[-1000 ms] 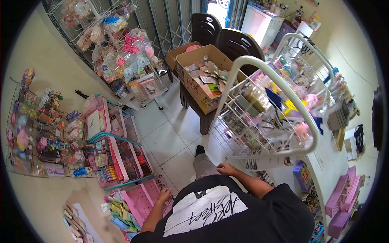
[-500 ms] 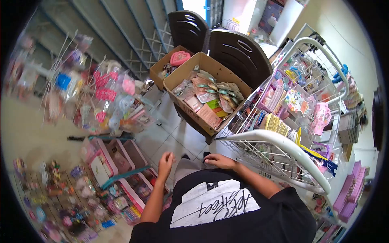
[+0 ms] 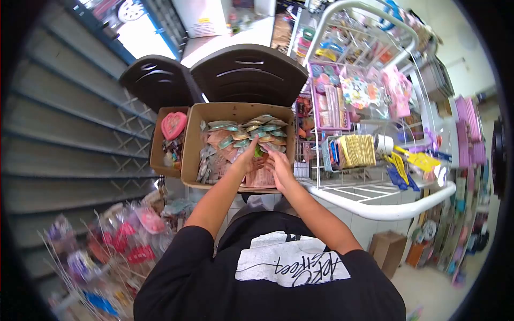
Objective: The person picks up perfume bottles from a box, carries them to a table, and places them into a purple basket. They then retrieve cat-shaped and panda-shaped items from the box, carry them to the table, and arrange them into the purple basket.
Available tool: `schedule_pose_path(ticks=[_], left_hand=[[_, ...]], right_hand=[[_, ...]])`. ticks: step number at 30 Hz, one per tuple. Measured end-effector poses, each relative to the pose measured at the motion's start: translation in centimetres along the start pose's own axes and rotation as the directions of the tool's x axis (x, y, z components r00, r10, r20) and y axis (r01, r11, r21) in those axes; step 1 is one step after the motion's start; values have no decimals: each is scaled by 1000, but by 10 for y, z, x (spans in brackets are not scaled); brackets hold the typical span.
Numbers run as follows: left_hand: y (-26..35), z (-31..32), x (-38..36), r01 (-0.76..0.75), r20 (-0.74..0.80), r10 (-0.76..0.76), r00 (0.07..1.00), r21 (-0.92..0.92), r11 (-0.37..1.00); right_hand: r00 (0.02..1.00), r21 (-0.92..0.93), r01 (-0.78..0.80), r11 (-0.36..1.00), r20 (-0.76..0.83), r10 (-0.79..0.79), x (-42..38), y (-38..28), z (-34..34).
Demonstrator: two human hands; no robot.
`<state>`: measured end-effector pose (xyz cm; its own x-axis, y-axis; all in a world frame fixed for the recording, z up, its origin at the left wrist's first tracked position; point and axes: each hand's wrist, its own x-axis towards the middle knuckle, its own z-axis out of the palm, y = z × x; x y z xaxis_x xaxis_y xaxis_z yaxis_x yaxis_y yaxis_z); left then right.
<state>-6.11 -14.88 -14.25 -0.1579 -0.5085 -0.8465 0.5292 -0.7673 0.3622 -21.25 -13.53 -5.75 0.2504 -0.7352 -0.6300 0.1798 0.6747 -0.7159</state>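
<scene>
A large cardboard box (image 3: 195,174) sits in front of me, filled with small flat plastic packets (image 3: 225,126), some with teal-green tops. My left hand (image 3: 248,160) reaches over the near wall into it, fingers stretched toward the packets. Close beside it, my right hand (image 3: 279,168) is in the box too, fingers apart and partly curved over the contents. Neither hand shows anything gripped. Under the hands lie pinkish packets (image 3: 261,177) and a bit of bright green, partly covered by the fingers.
A smaller carton (image 3: 159,161) with a pink heart-shaped case (image 3: 174,125) stands to the left. Dark plastic chairs (image 3: 249,80) are behind the boxes. On the right is a white wire rack (image 3: 375,209) full of small goods; hanging packaged items (image 3: 126,235) fill the lower left.
My view has turned and I have come closer to the boxes. Both hands have gone from beside my waist into the large box, over the packets.
</scene>
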Motion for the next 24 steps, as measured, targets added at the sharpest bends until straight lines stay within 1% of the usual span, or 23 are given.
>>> schedule_pose_path(ticks=[1,2,3,4,5,6,7,8,9,10,11,12,13,15,16,17,19,20,21,22,23,24], left_hand=[[1,0,9,25,15,-25,1000,32,999],[4,1,16,21,2,-21,1000,-10,1000],[8,1,22,15,-15,-16,1000,-52,999],[9,-3,34,36,-63,-36,997,-1,999],[14,1,22,53,-59,-52,997,18,998],[18,2,8,-22,-119,74,990,387,922],[23,2,-3,-68,-122,213,970,700,711],[37,-12,4,-47,-40,256,966,944,326],[42,-19,12,-50,-33,248,968,947,319],[54,-12,-5,-242,158,493,855,964,110],[66,-3,-18,-371,367,660,656,918,-141],[81,5,-20,-427,455,687,566,875,-227],[91,9,-14,-430,464,679,570,872,-235],[104,15,-7,-473,675,541,501,737,-482],[106,19,-6,-427,661,432,613,738,-523],[106,21,-4,-429,664,429,612,735,-525],[106,25,0,-322,652,421,630,713,-622],[105,29,3,-322,654,419,630,710,-626],[103,34,7,-304,616,424,664,740,-600],[102,39,10,-285,577,428,695,768,-574],[101,44,12,-284,579,426,695,766,-577],[100,48,15,-235,544,419,727,771,-592]], right_hand=[[999,71,-41,997,-29,43,12,3,2],[995,140,-76,987,-47,83,23,5,4],[995,163,-65,985,-71,77,32,8,5],[982,160,-114,981,-129,135,41,13,6],[963,158,-170,973,-183,198,45,16,8],[919,284,-226,932,-254,301,51,17,9],[914,295,-226,928,-265,307,53,17,7],[912,361,-206,910,-268,312,56,15,6],[909,424,-185,886,-270,319,59,13,5],[905,434,-183,882,-277,324,68,22,-1],[928,455,-124,882,-261,265,86,40,-9],[948,475,-62,878,-246,200,100,51,-14],[947,485,-57,873,-251,201,108,51,-15],[962,553,-87,828,-169,214,121,51,-17],[974,570,-32,821,-168,155,122,47,-12],[974,572,-28,820,-170,153,124,42,-9],[974,495,-34,868,-178,140,135,36,-6],[969,447,-111,887,-150,197,142,36,-9],[969,451,-109,886,-149,196,148,37,-11],[955,410,-130,903,-194,226,152,36,-10],[937,368,-154,917,-240,254,156,35,-9],[937,370,-152,916,-241,253,160,33,-9]])
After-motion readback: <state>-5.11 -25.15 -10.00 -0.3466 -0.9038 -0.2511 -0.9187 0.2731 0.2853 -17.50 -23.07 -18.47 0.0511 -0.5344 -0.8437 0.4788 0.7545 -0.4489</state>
